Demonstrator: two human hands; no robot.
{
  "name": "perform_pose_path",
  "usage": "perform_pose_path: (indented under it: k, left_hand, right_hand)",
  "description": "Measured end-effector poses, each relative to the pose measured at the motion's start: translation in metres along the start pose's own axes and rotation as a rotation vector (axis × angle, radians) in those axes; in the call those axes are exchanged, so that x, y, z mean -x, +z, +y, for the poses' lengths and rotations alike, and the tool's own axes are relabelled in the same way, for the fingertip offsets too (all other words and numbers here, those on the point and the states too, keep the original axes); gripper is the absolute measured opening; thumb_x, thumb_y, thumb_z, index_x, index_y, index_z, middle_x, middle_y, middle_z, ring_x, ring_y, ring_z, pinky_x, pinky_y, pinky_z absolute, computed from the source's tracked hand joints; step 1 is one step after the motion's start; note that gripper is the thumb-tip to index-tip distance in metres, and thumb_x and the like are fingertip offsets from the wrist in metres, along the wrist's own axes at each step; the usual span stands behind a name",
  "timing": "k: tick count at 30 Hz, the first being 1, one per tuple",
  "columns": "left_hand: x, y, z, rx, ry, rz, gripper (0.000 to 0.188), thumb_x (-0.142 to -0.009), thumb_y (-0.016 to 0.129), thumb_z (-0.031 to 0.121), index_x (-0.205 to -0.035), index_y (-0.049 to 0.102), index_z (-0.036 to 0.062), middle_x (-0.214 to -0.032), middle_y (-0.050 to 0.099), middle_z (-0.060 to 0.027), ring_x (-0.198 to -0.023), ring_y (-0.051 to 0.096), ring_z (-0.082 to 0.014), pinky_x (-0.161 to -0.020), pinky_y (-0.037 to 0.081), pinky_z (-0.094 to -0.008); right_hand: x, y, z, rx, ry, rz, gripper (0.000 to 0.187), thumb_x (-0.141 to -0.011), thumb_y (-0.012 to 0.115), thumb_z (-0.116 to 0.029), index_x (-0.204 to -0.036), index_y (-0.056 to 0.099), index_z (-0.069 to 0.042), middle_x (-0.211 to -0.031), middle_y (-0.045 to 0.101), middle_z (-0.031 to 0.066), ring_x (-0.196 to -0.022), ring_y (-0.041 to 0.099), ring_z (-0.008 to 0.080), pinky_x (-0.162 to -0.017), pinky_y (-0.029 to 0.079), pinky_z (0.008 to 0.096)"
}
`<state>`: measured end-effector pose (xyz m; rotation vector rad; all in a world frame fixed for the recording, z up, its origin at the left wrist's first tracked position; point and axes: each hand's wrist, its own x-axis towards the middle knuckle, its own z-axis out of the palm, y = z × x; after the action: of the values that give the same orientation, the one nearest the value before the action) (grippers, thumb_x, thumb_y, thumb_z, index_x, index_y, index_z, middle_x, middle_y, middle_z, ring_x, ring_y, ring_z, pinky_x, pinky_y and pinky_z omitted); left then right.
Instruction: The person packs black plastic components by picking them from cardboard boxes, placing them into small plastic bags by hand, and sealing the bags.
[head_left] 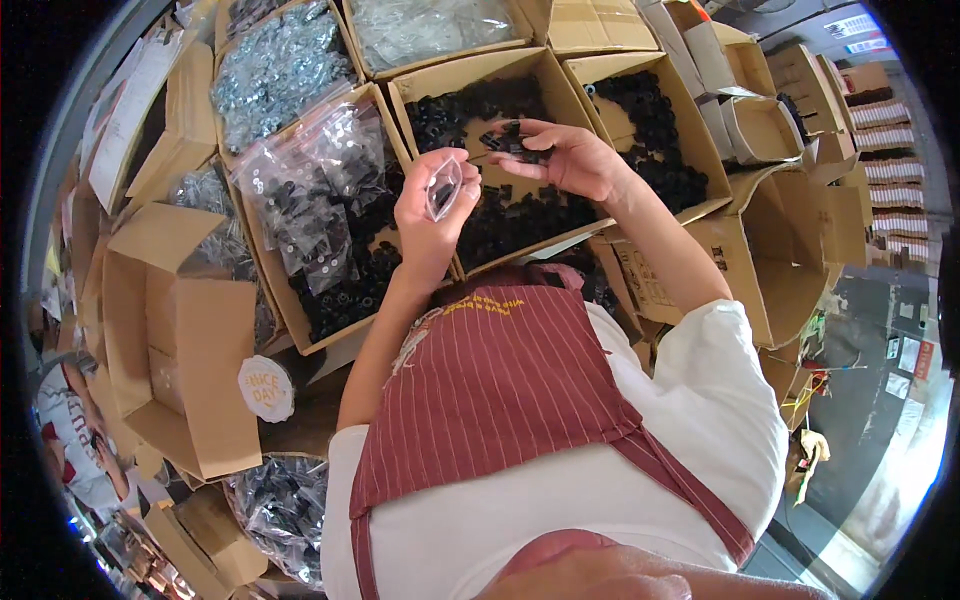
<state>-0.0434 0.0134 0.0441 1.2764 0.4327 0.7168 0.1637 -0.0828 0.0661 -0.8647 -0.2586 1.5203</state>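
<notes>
My left hand (pixel 424 222) grips a small clear plastic bag (pixel 443 192), its mouth spread and facing up. A little dark shape shows inside the bag, too small to name. To its right, my right hand (pixel 585 165) holds several small black parts (pixel 512 142) between thumb and fingers, apart from the bag. Both hands are above a cardboard carton (pixel 568 92) with loose black parts (pixel 520 215) heaped along its sides. In the carton to the right lie black ring-shaped parts (pixel 640 110).
On the left, clear bags (pixel 310 200) of small washers lie over black pieces in another carton. Bagged metal parts (pixel 280 70) fill a box behind it. An open carton (pixel 185 340) stands at lower left, another (pixel 785 240) at right. Another person (pixel 75 440) is at far left.
</notes>
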Motion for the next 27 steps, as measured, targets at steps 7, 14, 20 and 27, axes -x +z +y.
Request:
perform_pose_path:
  k: [7, 14, 20, 27]
  left_hand:
    - [0.0, -0.002, -0.005, 0.002, -0.021, -0.019, 0.032, -0.087, 0.065, -0.004, -0.118, 0.057, 0.0032, -0.099, 0.063, -0.0039, -0.095, 0.061, -0.0125, -0.086, 0.05, -0.027]
    - [-0.007, 0.0, -0.01, 0.019, -0.125, -0.133, 0.035, -0.085, 0.069, -0.001, -0.118, 0.059, 0.003, -0.1, 0.064, -0.0051, -0.096, 0.063, -0.0142, -0.083, 0.05, -0.026]
    - [-0.011, 0.001, -0.02, 0.009, -0.132, -0.221, 0.034, -0.079, 0.076, 0.002, -0.109, 0.058, 0.0023, -0.097, 0.063, -0.0017, -0.092, 0.06, -0.0101, -0.083, 0.049, -0.0254]
    - [-0.005, 0.003, -0.014, 0.172, -0.24, -0.212, 0.052, -0.081, 0.073, 0.002, -0.13, 0.052, 0.0008, -0.101, 0.063, -0.0047, -0.095, 0.061, -0.0106, -0.088, 0.05, -0.0269]
  right_hand:
    - [0.004, 0.009, -0.012, 0.042, 0.008, -0.003, 0.044, -0.095, 0.055, -0.008, -0.135, 0.046, 0.008, -0.129, 0.055, 0.0168, -0.118, 0.06, 0.0301, -0.101, 0.053, 0.0347]
    - [0.011, 0.034, -0.023, 0.202, 0.044, 0.03, 0.037, -0.09, 0.063, -0.004, -0.126, 0.056, 0.004, -0.109, 0.064, 0.0108, -0.095, 0.069, 0.0213, -0.082, 0.061, 0.0287]
    - [0.012, 0.065, -0.023, 0.485, 0.043, -0.018, 0.027, -0.088, 0.066, -0.005, -0.114, 0.066, 0.003, -0.1, 0.069, 0.0118, -0.075, 0.07, 0.0179, -0.066, 0.061, 0.0262]
    - [0.017, 0.074, -0.028, 0.724, 0.033, -0.068, 0.027, -0.091, 0.064, -0.005, -0.116, 0.067, 0.003, -0.09, 0.07, 0.0098, -0.063, 0.067, 0.0139, -0.057, 0.056, 0.0244]
